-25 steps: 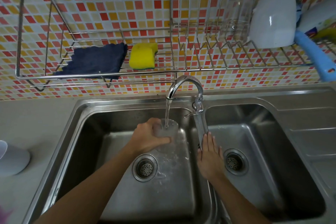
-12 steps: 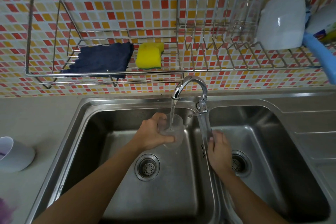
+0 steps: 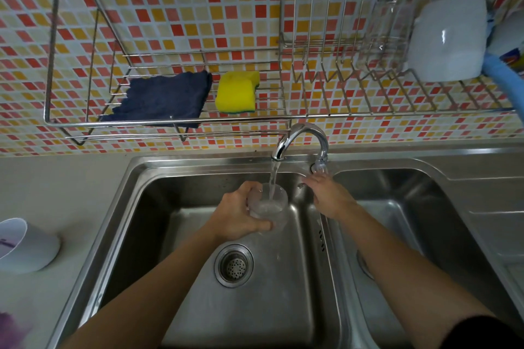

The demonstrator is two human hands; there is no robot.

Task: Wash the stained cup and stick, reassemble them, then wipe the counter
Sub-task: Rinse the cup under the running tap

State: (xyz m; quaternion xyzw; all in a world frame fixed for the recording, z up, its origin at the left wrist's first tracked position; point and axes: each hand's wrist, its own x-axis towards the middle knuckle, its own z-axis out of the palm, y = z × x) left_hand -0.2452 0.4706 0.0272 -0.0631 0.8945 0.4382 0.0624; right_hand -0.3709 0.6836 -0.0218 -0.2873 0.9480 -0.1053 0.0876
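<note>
1. Two bare forearms enter from the bottom edge and extend over a stainless-steel double sink (image 3: 147,178).
2. The round drain strainer (image 3: 234,265) sits in the floor of the left basin, nearer the viewer than both hands.
3. The left hand (image 3: 236,214) is positioned above the left basin, beyond the strainer. Its fingers and thumb are wrapped around a clear cup (image 3: 269,207), which is held upright with the mouth facing up.
4. The cup sits directly under the spout. A stream of water (image 3: 272,176) falls into it, and water is visible inside.
5. The right hand (image 3: 330,198) is positioned over the divider between the two basins, just right of the cup. Its fingers reach to the faucet handle (image 3: 320,166) at the base of the tap; whether they close around the handle cannot be determined.
6. The chrome gooseneck faucet (image 3: 304,133) rises from the rear rim of the sink and curves left over the left basin.
7. A white cup (image 3: 25,246) lies on its side on the grey counter (image 3: 56,184), well left of the sink.
8. A wire rack (image 3: 170,119) is mounted on the mosaic-tiled wall above the sink. Its left section holds a dark blue cloth (image 3: 161,99) and, just to its right, a yellow sponge (image 3: 236,92).
9. The right section of the rack holds a clear glass (image 3: 385,34) and a white bowl (image 3: 448,37), side by side.
</note>
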